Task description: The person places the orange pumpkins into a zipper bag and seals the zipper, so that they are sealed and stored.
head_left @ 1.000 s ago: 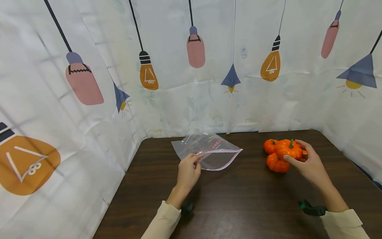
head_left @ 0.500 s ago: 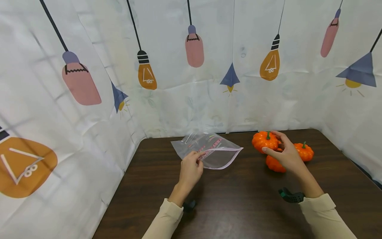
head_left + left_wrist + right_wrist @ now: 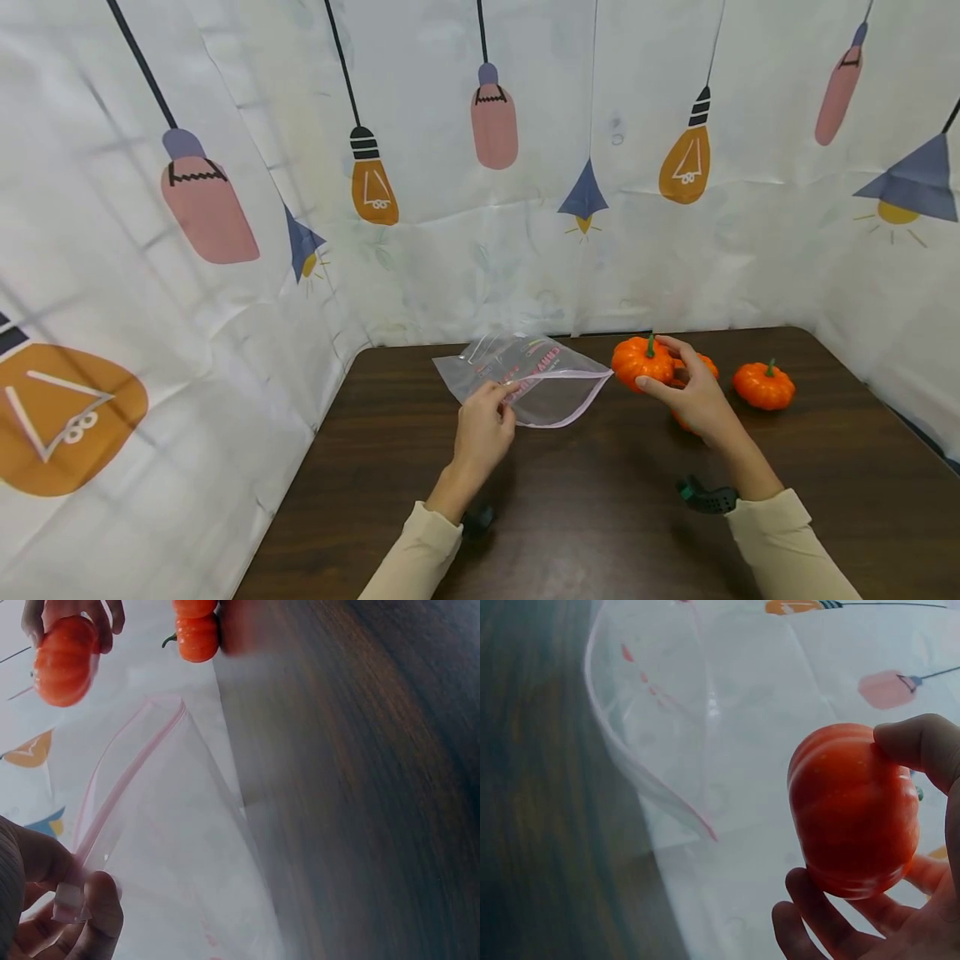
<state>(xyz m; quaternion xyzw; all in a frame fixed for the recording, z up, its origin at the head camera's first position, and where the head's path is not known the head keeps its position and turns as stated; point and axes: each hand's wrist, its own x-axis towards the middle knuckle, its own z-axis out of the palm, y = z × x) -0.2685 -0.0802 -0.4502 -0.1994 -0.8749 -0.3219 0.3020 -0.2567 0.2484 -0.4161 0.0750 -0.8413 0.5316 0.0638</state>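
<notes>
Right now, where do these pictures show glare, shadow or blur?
Head view: faint sheen and soft shadows on the table; left wrist view: a smeared orange reflection beside two pumpkins; right wrist view: soft highlights on the held pumpkin, table grain blurred.

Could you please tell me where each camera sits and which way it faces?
Head: worn on the head, facing forward and down at the table; left hand, right hand and sleeves show.
Left wrist: on that wrist, facing the bag; both hands show.
Right wrist: on that wrist, facing the held pumpkin; right hand shows.
Wrist views share bag and held pumpkin.
</notes>
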